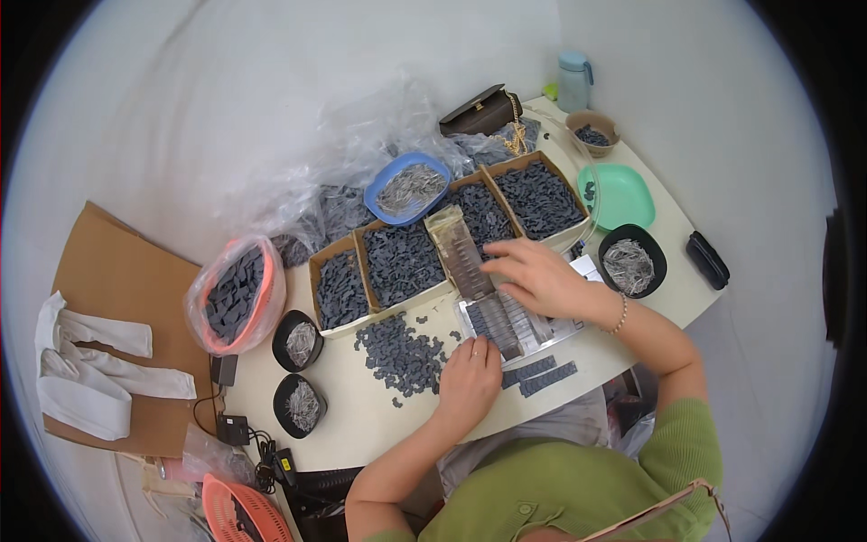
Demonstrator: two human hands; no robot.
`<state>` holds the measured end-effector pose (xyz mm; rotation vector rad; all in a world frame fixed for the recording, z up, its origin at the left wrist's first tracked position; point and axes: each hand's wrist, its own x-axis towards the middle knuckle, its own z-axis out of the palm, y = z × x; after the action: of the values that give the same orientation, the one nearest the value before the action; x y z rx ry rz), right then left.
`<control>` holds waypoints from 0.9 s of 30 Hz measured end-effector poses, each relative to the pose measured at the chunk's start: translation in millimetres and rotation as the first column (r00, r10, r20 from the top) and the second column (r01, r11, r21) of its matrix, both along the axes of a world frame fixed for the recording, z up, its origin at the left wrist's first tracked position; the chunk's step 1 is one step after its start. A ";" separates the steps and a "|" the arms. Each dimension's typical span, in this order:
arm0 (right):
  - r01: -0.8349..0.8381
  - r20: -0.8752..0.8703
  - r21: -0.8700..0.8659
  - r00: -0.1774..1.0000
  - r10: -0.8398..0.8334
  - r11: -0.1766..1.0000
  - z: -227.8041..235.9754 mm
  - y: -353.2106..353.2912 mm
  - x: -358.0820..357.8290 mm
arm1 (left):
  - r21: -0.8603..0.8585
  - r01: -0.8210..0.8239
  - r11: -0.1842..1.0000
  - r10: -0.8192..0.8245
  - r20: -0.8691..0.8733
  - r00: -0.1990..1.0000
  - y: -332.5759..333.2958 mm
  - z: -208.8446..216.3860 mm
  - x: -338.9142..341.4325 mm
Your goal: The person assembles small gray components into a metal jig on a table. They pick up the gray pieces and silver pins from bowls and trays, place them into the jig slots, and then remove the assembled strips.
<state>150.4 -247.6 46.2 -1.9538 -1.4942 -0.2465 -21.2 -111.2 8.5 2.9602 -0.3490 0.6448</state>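
Note:
A metal fixture (549, 336) with rows of slots lies in front of me, dark grey pieces lined up in it. Across its far left part a clear plastic tray (449, 228) with taped ends extends toward the cardboard boxes. My right hand (545, 278) reaches over the tray and fixture, fingers stretched and apart, with nothing visible in them. At the fixture's near left corner my left hand (471, 378) lies with fingers extended, touching the edge. Left of it spreads a pile of small dark grey plastic pieces (397, 354). Two dark grey strips (547, 378) lie nearest me.
Divided cardboard boxes (340, 327) of grey pieces stand behind, with a blue tray (372, 200) of metal pins on top. Black bowls (663, 264) of pins stand at both sides. A green tray (632, 185) sits at right, a bagged pink basket (271, 298) at left.

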 end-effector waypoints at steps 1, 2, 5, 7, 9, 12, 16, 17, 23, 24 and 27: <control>-0.011 -0.010 0.002 1.000 0.011 1.000 -2.6 -3.5 -2.7 | 0.006 0.000 1.000 0.000 -0.015 1.000 -2.0 1.7 2.2; -0.023 -0.022 0.007 0.999 0.024 1.000 -5.6 -5.8 -5.2 | 0.014 -0.002 1.000 0.002 -0.031 1.000 -3.2 2.8 3.4; -0.035 -0.030 0.055 0.999 0.037 0.998 -11.8 -7.7 -10.1 | 0.132 0.006 0.991 0.002 -0.057 0.998 -4.6 4.7 4.4; -0.045 -0.056 0.069 0.997 0.049 0.997 -16.5 -8.8 -11.4 | 0.081 -0.049 0.995 0.060 -0.139 0.989 -4.7 5.5 1.6; -0.060 -0.064 0.056 0.996 0.064 0.997 -21.6 -10.4 -12.4 | 0.018 -0.078 0.997 0.080 -0.172 0.982 -2.9 6.7 1.0; -0.088 -0.056 0.060 0.994 0.091 0.994 -25.1 -12.1 -15.2 | -0.061 -0.032 0.998 0.027 -0.075 0.997 6.5 10.9 3.5; -0.127 -0.041 0.060 0.991 0.130 0.990 -25.6 -13.7 -19.8 | -0.068 0.066 0.996 -0.065 0.008 0.998 15.0 2.5 0.3; -0.117 -0.020 0.056 0.993 0.119 0.992 -24.2 -14.8 -20.1 | -0.071 0.058 0.996 -0.060 -0.028 0.998 13.8 0.3 -5.5; 0.220 0.143 0.043 0.964 -0.224 0.975 14.3 -49.6 -8.5 | -0.005 -0.008 1.000 0.007 -0.131 0.991 -3.6 -9.9 -36.6; 0.346 0.153 0.001 0.927 -0.342 0.938 22.6 -62.9 -3.8 | -0.012 -0.019 1.000 0.017 -0.137 0.990 -3.6 -11.7 -40.3; 0.675 0.162 -0.148 0.737 -0.656 0.722 30.7 -98.9 4.1 | -0.043 -0.035 0.998 0.028 -0.144 0.989 -4.1 -15.4 -43.1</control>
<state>154.5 -346.5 76.9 -2.6293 -0.8140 -0.5266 -64.2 -115.4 -6.9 2.9525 -0.2723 0.4330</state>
